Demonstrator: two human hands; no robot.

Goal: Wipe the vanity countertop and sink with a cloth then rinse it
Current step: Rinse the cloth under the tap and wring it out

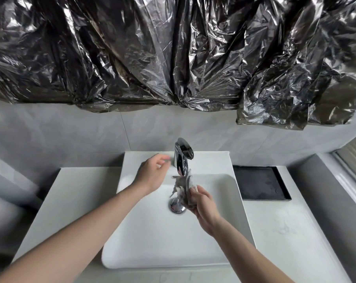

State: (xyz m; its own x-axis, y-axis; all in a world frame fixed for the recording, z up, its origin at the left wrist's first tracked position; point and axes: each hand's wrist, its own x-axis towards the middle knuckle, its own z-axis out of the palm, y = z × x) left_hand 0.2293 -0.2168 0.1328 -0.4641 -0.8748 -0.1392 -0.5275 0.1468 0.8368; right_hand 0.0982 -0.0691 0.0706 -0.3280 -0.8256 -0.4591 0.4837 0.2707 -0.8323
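White surface (279,231) carries a white sink (152,237) below a wall draped in black plastic sheeting (173,54). Over the basin, the right hand (203,205) has a closed grip on a crumpled grey cloth (185,188), held just under the chrome faucet (182,158) and above the drain (177,206). Left of that grip, the left hand (152,174) hangs with fingers loosely spread, holding nothing. A black tray (261,182) lies to its right.

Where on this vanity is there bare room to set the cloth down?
Bare countertop lies right of the sink, in front of the black tray; another bare strip lies left of the sink. It is crowded under the faucet, where the right hand holds the cloth above the drain, left hand nearby.
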